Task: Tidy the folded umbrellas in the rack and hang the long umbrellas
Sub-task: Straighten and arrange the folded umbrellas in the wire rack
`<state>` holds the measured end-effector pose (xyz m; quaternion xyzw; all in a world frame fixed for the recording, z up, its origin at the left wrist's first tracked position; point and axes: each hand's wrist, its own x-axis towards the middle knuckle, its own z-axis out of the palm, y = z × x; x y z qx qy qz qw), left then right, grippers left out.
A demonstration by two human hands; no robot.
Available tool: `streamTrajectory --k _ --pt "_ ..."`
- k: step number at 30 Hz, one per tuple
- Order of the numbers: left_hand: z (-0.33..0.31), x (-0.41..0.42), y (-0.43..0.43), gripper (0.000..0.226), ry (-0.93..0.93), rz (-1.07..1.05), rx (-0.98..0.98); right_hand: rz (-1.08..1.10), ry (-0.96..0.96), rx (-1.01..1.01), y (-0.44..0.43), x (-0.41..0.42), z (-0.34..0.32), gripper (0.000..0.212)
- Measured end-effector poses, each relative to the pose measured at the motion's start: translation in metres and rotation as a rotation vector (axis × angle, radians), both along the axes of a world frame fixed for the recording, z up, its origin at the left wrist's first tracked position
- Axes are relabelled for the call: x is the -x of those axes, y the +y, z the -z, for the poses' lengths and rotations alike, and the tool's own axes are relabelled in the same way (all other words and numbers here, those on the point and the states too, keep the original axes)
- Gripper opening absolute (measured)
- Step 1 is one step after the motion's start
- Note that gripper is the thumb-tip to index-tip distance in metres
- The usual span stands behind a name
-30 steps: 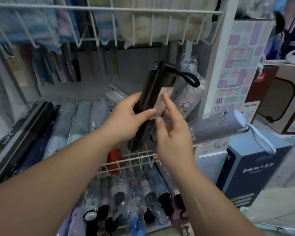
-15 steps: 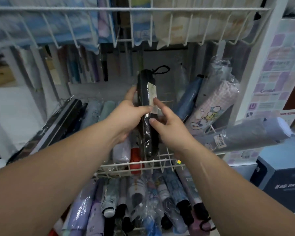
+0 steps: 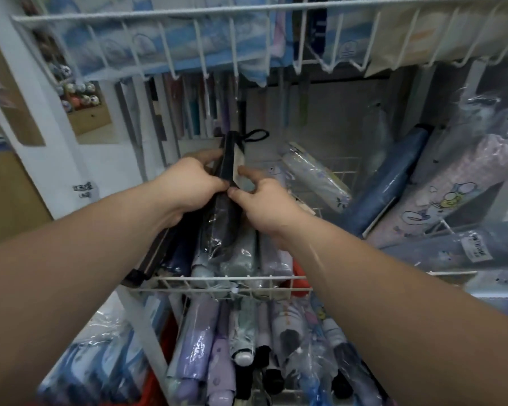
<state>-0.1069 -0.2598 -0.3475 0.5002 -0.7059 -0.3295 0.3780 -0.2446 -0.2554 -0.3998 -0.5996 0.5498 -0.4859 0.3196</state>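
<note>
Soft, even indoor light, fairly dim and bluish. Glare glints off the clear plastic umbrella sleeves (image 3: 217, 244). Motion blur smears the white wire upper basket (image 3: 247, 13); edges bow from wide-angle distortion, corners soft.

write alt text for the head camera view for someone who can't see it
Two bare hands, left hand and right hand, hold a black folded umbrella with a paper tag over the middle basket of a white wire rack, above other wrapped folded umbrellas. More umbrellas fill the baskets above and below.
</note>
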Motion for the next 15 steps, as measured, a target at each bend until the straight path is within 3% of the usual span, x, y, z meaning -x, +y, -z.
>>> streamTrajectory --k 5,9,12,15 --pt "0.001 -0.02 -0.002 0.067 -0.652 -0.049 0.2 0.032 0.423 0.023 0.0 -0.011 -0.003 0.046" --pt "0.006 -0.023 0.001 0.058 -0.974 -0.105 0.409 0.07 0.52 0.052 0.003 -0.006 0.0 0.048" --pt "0.01 -0.025 0.006 0.06 -1.041 -0.136 0.426 0.107 0.526 0.074 0.009 -0.001 -0.001 0.045" --pt "0.013 -0.024 0.009 0.06 -0.957 -0.124 0.432 0.198 0.38 0.131 0.027 0.01 0.0 0.039"
